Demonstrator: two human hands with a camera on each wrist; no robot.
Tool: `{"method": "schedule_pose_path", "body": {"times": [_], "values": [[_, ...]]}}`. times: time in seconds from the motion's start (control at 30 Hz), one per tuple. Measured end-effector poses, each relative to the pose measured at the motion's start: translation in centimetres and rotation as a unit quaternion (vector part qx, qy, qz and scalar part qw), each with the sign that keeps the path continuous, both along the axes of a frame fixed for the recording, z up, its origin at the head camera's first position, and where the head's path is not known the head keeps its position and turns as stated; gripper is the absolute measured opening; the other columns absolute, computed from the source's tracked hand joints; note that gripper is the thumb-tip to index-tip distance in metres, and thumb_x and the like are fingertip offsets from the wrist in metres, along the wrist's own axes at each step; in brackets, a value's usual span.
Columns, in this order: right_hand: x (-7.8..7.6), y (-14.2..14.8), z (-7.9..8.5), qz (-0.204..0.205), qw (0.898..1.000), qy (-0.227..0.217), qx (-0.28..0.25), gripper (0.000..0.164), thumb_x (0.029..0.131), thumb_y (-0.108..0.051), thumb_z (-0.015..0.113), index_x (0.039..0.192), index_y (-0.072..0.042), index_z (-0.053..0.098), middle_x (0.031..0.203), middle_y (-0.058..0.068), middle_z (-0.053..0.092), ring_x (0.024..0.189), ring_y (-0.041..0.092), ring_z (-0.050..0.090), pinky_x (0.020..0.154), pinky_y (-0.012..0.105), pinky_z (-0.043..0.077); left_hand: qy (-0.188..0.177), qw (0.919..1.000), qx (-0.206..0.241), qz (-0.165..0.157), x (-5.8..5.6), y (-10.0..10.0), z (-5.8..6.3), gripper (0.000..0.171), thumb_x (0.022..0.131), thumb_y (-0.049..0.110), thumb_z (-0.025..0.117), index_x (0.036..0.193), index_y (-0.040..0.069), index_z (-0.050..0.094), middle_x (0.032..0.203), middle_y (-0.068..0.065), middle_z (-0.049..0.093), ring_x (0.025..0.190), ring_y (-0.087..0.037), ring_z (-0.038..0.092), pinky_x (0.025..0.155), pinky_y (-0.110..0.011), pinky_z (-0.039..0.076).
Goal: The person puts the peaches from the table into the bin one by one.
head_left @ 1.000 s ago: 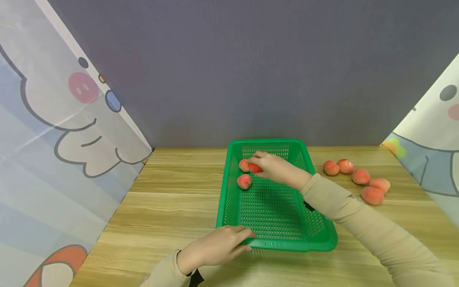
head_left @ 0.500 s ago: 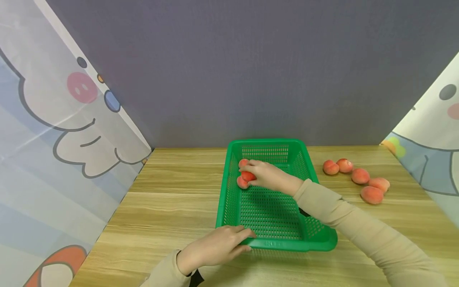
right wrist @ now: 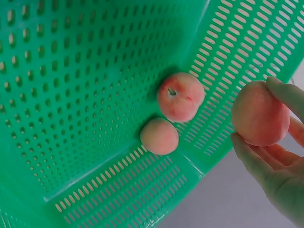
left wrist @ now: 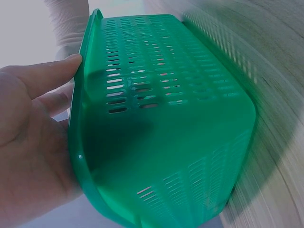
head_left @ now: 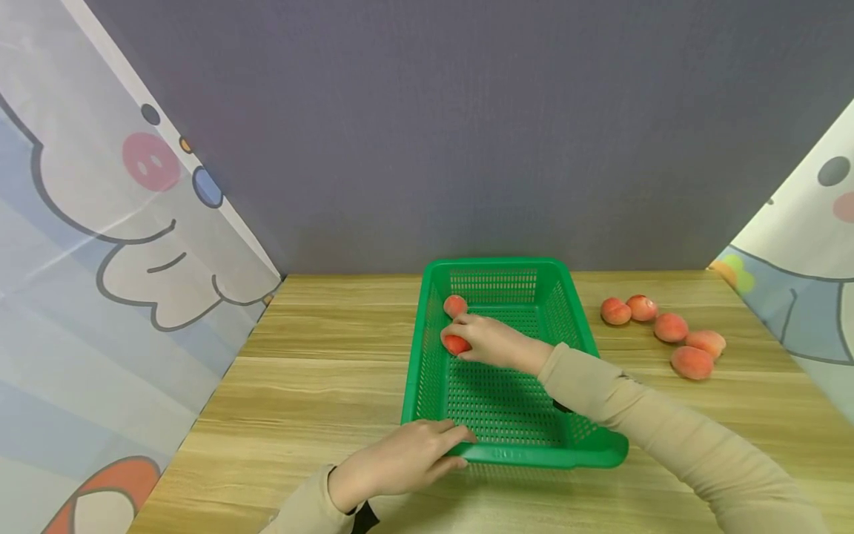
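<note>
Two peaches [right wrist: 180, 97] lay by the left wall of the green basket [head_left: 494, 454], the right hand [head_left: 490, 341] gripped a third peach [right wrist: 260, 113] over it, the left hand [head_left: 408, 456] held its near rim, and five more peaches [head_left: 670, 328] sat on the table [head_left: 320, 378].

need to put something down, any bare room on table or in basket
Bare: the table beyond the left hand, between green basket and left patterned sheet; basket's far right floor. Crowded: the basket's left side, with two peaches and the right hand holding another peach; the table's right, with five peaches.
</note>
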State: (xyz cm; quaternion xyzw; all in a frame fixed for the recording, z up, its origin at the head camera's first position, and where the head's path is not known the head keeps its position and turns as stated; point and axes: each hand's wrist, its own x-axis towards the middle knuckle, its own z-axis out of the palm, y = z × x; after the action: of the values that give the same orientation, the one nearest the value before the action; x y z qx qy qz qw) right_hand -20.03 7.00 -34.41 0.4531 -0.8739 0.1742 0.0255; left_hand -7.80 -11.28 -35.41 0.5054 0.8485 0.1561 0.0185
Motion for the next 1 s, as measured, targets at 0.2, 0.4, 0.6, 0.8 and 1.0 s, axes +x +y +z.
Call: {"method": "schedule_pose_path", "body": {"times": [0.2, 0.4, 0.6, 0.8, 1.0], "values": [[0.1, -0.3, -0.8, 0.009, 1.000, -0.011, 0.012, 0.043, 0.073, -0.011, 0.072, 0.112, -0.005, 0.056, 0.111, 0.012, 0.053, 0.094, 0.023, 0.056, 0.077, 0.031, 0.048, -0.004, 1.0000, 0.001, -0.002, 0.0, 0.0, 0.1, 0.022, 0.090, 0.024, 0.052, 0.108, 0.012, 0.053, 0.095, 0.002, 0.061, 0.082, -0.003, 0.058, 0.071, -0.013, 0.044], [0.3, -0.8, -1.5, 0.019, 0.999, -0.012, 0.034, 0.042, 0.073, -0.011, 0.072, 0.111, -0.003, 0.057, 0.117, 0.014, 0.051, 0.096, 0.024, 0.056, 0.076, 0.031, 0.048, 0.004, 1.0000, -0.001, 0.001, -0.1, 0.0, 0.1, 0.023, 0.089, 0.024, 0.053, 0.108, 0.012, 0.053, 0.094, 0.003, 0.061, 0.084, -0.004, 0.058, 0.072, -0.015, 0.044], [0.6, -1.2, -2.1, 0.019, 0.998, 0.006, 0.063, 0.040, 0.073, -0.012, 0.072, 0.110, -0.005, 0.058, 0.106, 0.010, 0.059, 0.089, 0.022, 0.060, 0.073, 0.029, 0.049, 0.011, 0.9999, -0.004, 0.001, 0.0, 0.0, 0.0, 0.022, 0.089, 0.024, 0.053, 0.107, 0.012, 0.054, 0.094, 0.003, 0.061, 0.084, -0.004, 0.057, 0.073, -0.016, 0.044], [0.7, -1.4, -2.7, 0.018, 0.997, 0.003, 0.076, 0.039, 0.073, -0.012, 0.073, 0.108, -0.004, 0.058, 0.106, 0.010, 0.058, 0.092, 0.021, 0.058, 0.076, 0.029, 0.048, 0.002, 1.0000, -0.007, 0.000, -0.1, 0.0, 0.0, 0.022, 0.090, 0.024, 0.052, 0.108, 0.012, 0.053, 0.097, 0.002, 0.061, 0.087, -0.004, 0.057, 0.074, -0.017, 0.045], [0.8, -1.7, -3.3, 0.010, 0.995, -0.006, 0.097, 0.041, 0.073, -0.014, 0.072, 0.110, -0.004, 0.057, 0.110, 0.013, 0.054, 0.096, 0.023, 0.056, 0.077, 0.030, 0.048, -0.002, 1.0000, -0.010, 0.001, -0.1, 0.0, 0.1, 0.022, 0.089, 0.024, 0.053, 0.108, 0.012, 0.054, 0.096, 0.002, 0.061, 0.085, -0.003, 0.057, 0.073, -0.017, 0.045]]}}
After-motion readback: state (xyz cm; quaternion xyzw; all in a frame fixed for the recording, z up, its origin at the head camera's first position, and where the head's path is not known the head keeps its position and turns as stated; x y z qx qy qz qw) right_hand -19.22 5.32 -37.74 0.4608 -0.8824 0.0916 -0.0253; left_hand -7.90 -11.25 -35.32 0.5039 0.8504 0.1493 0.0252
